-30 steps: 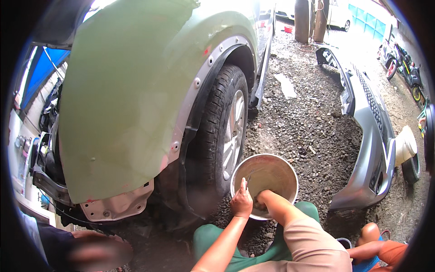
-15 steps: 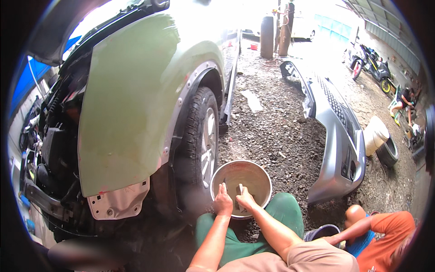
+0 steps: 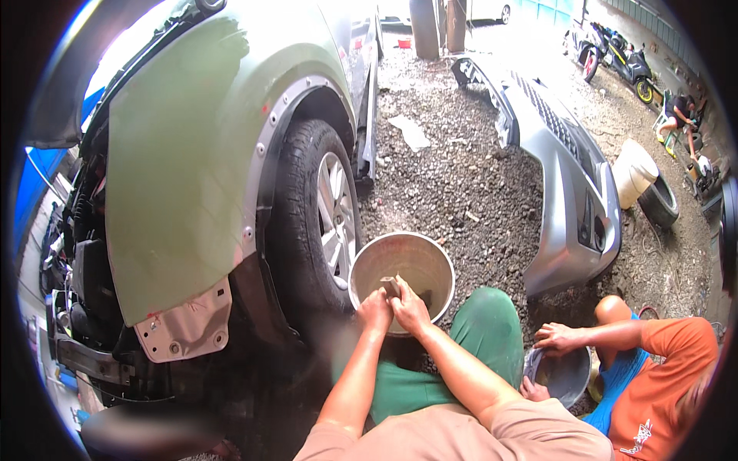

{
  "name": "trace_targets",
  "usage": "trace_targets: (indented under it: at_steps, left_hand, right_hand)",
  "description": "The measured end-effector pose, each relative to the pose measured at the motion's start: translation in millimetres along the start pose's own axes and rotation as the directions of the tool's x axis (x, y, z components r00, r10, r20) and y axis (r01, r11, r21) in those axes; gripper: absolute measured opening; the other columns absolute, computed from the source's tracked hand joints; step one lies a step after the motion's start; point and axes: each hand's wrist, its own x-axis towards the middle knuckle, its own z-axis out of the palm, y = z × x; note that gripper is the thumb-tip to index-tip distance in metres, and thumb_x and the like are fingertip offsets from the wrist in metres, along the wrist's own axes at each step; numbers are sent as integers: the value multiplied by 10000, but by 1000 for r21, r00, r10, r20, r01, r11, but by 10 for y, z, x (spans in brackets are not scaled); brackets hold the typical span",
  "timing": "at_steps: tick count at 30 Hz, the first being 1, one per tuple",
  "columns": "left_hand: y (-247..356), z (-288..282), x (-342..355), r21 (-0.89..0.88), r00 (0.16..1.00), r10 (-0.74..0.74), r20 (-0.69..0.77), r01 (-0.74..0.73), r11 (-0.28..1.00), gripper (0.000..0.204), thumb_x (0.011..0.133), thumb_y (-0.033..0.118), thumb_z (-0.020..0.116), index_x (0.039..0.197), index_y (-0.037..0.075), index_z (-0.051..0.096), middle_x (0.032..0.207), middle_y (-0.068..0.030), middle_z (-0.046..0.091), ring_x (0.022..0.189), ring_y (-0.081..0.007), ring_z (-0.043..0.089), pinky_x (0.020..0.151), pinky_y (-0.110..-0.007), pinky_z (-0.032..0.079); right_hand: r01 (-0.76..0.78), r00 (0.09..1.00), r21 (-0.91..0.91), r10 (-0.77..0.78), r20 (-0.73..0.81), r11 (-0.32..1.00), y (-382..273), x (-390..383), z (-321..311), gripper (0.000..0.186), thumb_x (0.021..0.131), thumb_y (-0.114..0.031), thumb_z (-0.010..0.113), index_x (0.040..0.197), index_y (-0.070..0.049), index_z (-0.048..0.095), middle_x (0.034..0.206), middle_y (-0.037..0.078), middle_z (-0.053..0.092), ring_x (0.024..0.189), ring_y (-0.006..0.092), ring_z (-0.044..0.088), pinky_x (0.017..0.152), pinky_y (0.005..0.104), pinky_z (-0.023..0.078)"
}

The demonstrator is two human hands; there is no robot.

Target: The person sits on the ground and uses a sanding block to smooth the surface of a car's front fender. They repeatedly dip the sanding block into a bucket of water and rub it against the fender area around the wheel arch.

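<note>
Left hand and right hand close together, I pinch a small, flat grey-brown piece over the round grey bucket; left of the bucket, the patchy green metal fender seems coated but unfinished.

Small grey piece partly hidden by the fingers; white car cut off above.
</note>
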Motion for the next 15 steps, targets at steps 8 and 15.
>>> trace_targets:
  at_steps: [8,15]
  left_hand:
    - [-20,-91,-154,-189,989,73,-128,-96,977,334,956,290,511,1216,140,655,1076,-96,717,1018,-335,680,882,-487,530]
    - [-117,-379,360,-611,893,-121,-435,-194,768,460,988,91,550,1440,47,475,1206,-212,658,1115,-330,651,937,-418,517]
  right_hand:
    - [-121,988,-12,121,98,993,-115,53,-72,334,934,-232,563,1179,-9,520,1104,266,626,1025,482,608,869,534,501]
    - [-14,994,-420,57,89,907,-190,-230,49,299,926,-265,616,1136,-59,564,1056,150,618,931,328,687,751,470,578]
